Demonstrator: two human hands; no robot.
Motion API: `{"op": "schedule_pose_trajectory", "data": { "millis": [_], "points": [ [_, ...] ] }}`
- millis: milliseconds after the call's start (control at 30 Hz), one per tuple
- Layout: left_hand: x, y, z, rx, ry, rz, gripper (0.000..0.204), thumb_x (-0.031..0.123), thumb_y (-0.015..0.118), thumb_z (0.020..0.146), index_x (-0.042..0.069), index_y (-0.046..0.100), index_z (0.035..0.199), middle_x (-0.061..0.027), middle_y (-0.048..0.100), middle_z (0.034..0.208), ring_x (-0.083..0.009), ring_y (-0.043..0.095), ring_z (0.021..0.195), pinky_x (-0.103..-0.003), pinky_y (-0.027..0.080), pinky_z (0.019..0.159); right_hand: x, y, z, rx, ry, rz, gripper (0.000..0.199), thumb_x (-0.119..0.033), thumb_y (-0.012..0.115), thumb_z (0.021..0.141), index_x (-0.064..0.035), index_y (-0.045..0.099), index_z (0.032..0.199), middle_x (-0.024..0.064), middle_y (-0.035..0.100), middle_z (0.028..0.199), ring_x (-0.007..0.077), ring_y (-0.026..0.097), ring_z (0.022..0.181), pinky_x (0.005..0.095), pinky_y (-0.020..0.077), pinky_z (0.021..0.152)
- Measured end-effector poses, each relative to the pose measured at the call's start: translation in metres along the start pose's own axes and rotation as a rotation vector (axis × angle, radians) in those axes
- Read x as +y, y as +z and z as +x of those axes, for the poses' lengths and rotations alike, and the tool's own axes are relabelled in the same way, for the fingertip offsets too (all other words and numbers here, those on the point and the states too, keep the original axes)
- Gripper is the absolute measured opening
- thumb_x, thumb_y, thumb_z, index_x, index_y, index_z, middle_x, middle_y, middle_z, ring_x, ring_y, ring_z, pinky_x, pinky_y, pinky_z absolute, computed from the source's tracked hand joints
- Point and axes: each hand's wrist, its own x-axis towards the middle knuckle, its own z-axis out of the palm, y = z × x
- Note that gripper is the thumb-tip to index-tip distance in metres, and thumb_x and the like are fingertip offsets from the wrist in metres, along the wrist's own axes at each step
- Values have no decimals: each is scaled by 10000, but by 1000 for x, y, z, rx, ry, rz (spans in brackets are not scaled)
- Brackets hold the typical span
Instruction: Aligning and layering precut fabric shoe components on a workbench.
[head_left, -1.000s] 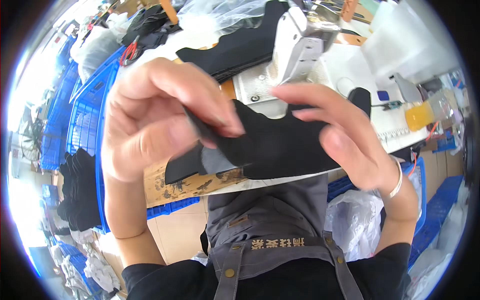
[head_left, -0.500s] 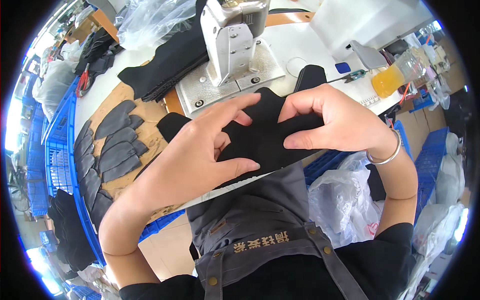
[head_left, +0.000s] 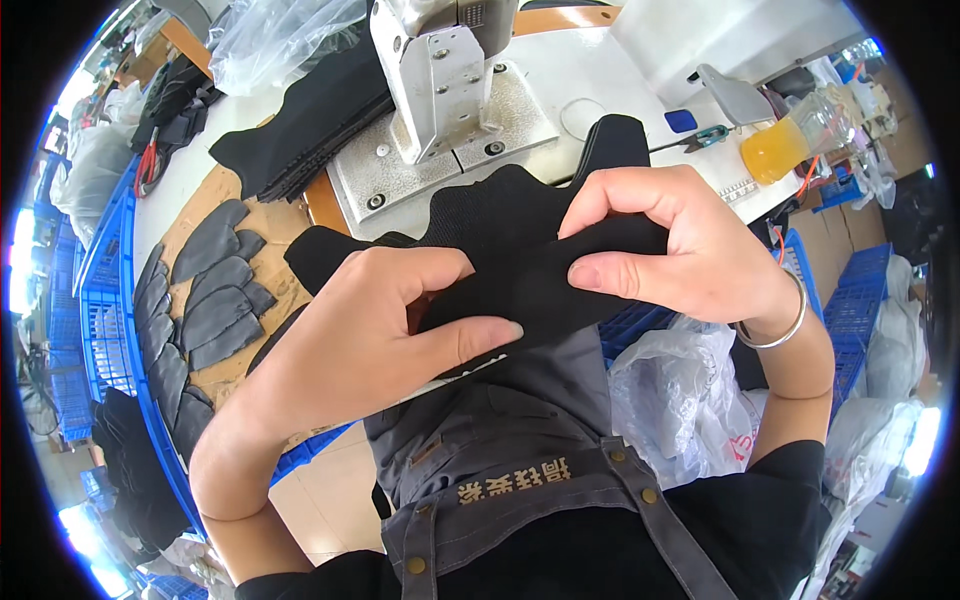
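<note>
Between my hands is a black cut fabric piece with a wavy edge, in front of the sewing machine. My left hand grips its near left part, thumb on top and fingers curled beneath. My right hand pinches the right part between thumb and fingers, and a fold of the cloth bulges between the two hands. Part of the piece is hidden under my palms. A stack of similar black pieces lies to the left of the machine's metal base plate.
Small dark grey curved pieces overlap on brown cardboard at the left. Red-handled scissors lie near the blue crate edge. Thread snips and a bottle of yellow liquid are at the back right. A plastic bag hangs below the table.
My left fingers, spread over the fabric before, are now curled under its near edge. The cloth is folded up more between my hands, and more of its wavy far edge shows.
</note>
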Motion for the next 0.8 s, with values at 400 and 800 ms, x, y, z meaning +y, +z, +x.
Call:
{"op": "schedule_pose_trajectory", "data": {
  "millis": [400,800],
  "points": [
    [-1,7,2,125,116,246,438,284,764,764,-48,494,669,-195,432,558,-360,392,520,-378,363,487,5,13,0,-4,22,-190,361,-177,762,747,28,591,989,190,646,887,333,632,835,344,480,756],
    [2,6,4,78,38,220,498,240,808,737,-39,410,629,-61,285,562,-90,256,550,-298,250,444,9,21,0,48,-44,-194,356,-143,784,723,34,577,954,200,632,823,372,609,727,341,478,653]
  ]
}}
